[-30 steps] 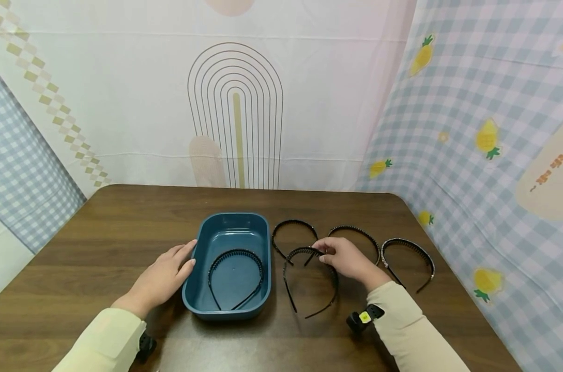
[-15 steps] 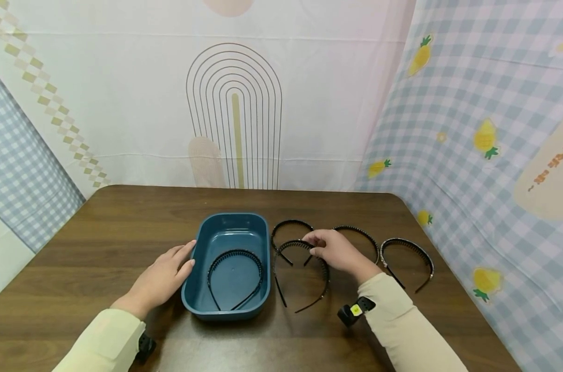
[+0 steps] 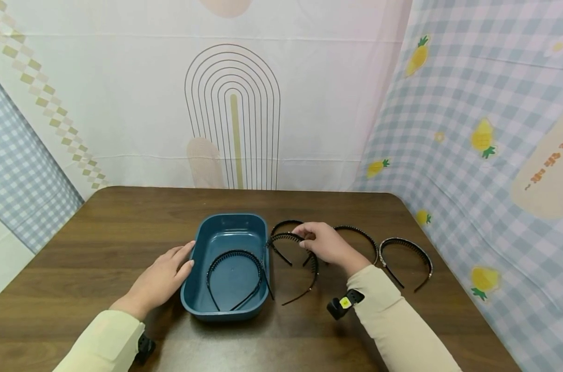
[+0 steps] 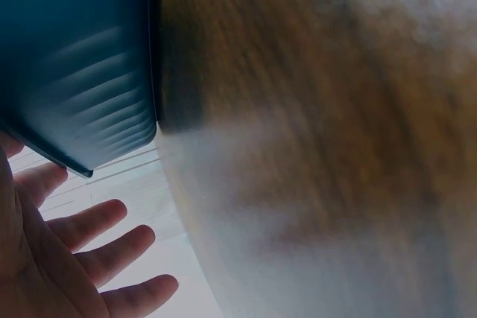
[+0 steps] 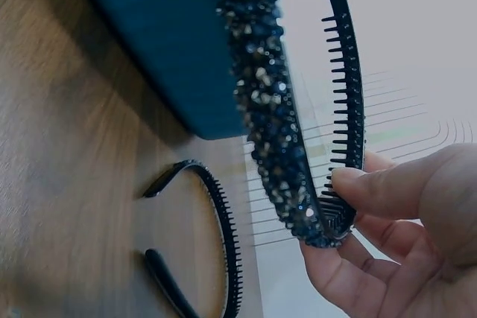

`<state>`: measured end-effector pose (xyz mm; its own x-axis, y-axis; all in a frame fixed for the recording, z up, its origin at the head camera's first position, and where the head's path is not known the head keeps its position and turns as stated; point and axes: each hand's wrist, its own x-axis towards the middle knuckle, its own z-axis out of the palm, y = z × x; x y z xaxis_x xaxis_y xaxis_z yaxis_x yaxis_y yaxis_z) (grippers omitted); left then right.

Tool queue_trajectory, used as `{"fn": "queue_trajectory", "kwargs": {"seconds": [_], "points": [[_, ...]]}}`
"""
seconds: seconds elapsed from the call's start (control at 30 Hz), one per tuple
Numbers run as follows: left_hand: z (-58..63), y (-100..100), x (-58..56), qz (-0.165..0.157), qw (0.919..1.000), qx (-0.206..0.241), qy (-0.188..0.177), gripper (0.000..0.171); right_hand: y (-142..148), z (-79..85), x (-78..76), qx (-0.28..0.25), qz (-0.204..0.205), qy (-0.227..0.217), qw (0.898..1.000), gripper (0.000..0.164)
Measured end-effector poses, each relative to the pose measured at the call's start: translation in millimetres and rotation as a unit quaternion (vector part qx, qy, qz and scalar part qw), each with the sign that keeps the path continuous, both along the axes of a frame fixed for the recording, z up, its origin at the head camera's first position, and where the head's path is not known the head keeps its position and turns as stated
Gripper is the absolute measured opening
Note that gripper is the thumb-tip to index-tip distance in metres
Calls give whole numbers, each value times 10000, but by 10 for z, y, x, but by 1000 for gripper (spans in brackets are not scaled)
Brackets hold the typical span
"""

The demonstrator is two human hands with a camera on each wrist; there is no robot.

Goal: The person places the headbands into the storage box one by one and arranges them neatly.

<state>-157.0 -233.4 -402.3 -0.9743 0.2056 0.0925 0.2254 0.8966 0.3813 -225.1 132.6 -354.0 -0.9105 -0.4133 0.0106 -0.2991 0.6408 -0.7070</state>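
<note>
My right hand (image 3: 325, 244) pinches a black toothed headband (image 3: 315, 268) by its curved top, just right of the blue plastic basin (image 3: 225, 314). In the right wrist view this headband (image 5: 268, 94) shows dark glittering beads outside and comb teeth inside, with thumb and fingers around the bend. One of its ends overlaps the basin's right rim in the head view. Inside the basin lies another black headband (image 3: 237, 252). My left hand (image 3: 157, 283) touches the basin's left rim, its fingers (image 4: 123, 251) extended in the left wrist view.
Behind the right hand a headband (image 3: 281, 223) lies partly hidden. Further right on the brown wooden table (image 3: 123, 222) are a headband (image 3: 362, 232) and another headband (image 3: 423, 252) near the table's right edge. Printed cloth (image 3: 318, 103) hangs behind the table.
My right hand has carried the held headband leftward and slightly away from me, from beside the basin to over its right rim. The left hand and basin have stayed put.
</note>
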Motion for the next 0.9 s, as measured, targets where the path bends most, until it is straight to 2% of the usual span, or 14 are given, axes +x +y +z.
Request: {"fn": "queue_trajectory", "kwargs": {"seconds": [0.47, 0.9], "points": [[8, -6, 3, -27, 10000, 19, -6, 55, -197, 86, -74, 125, -79, 115, 9998, 27], [16, -1, 1, -22, 10000, 6, -15, 55, -411, 244, -143, 248, 208, 345, 9989, 26]]}}
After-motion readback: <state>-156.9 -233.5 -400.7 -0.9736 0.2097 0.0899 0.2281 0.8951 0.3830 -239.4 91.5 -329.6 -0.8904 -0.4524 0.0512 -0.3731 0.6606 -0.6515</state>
